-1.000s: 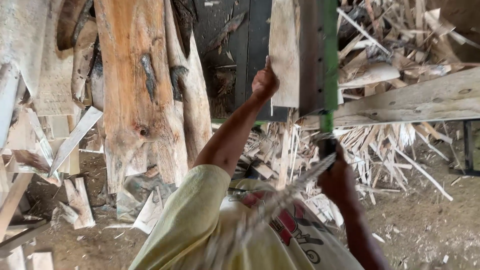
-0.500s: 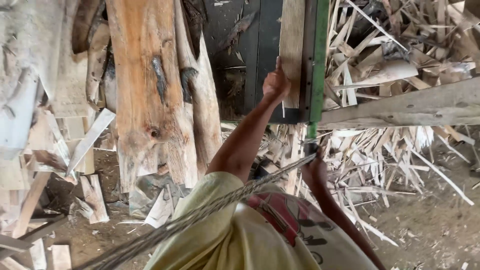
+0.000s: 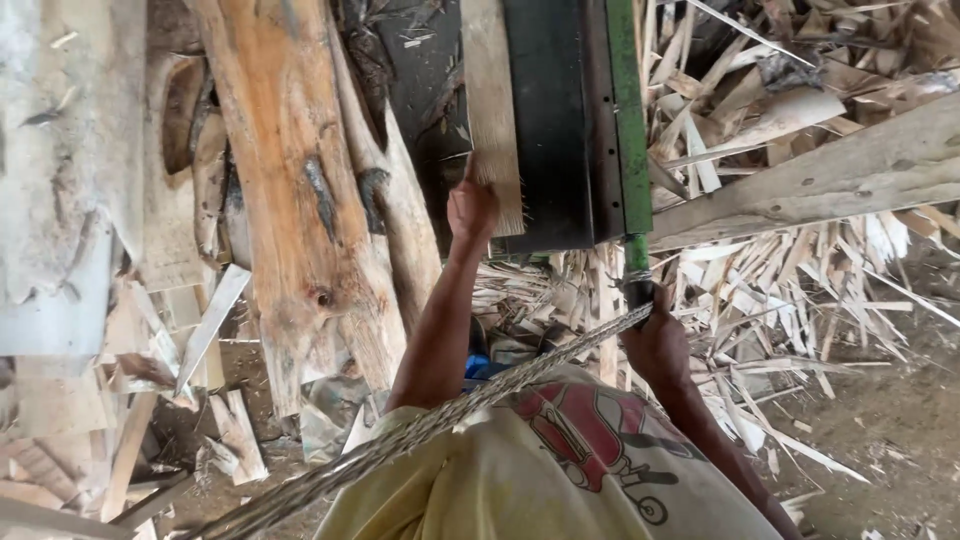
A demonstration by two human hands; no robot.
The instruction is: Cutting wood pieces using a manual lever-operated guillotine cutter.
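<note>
My left hand (image 3: 470, 207) is raised, with its fingers closed around the lower end of a pale wooden board (image 3: 490, 100). The board lies on a dark metal bed (image 3: 550, 130). A green bar (image 3: 627, 110) runs along the bed's right side. My right hand (image 3: 655, 340) grips the dark handle at the bar's lower end. A twisted grey rope (image 3: 440, 425) runs from that handle diagonally down to the left, across my yellow shirt (image 3: 530, 480).
A large rough log slab (image 3: 290, 190) stands to the left of my arm. A heap of thin wood offcuts (image 3: 790, 270) fills the right side, under a slanting plank (image 3: 830, 175). Scrap boards (image 3: 120, 400) lie at lower left. Bare dirt (image 3: 890, 430) shows at lower right.
My left hand has stayed on the board's end while the board and green bar grew larger and shifted left in view. The rope has come into sight across my chest.
</note>
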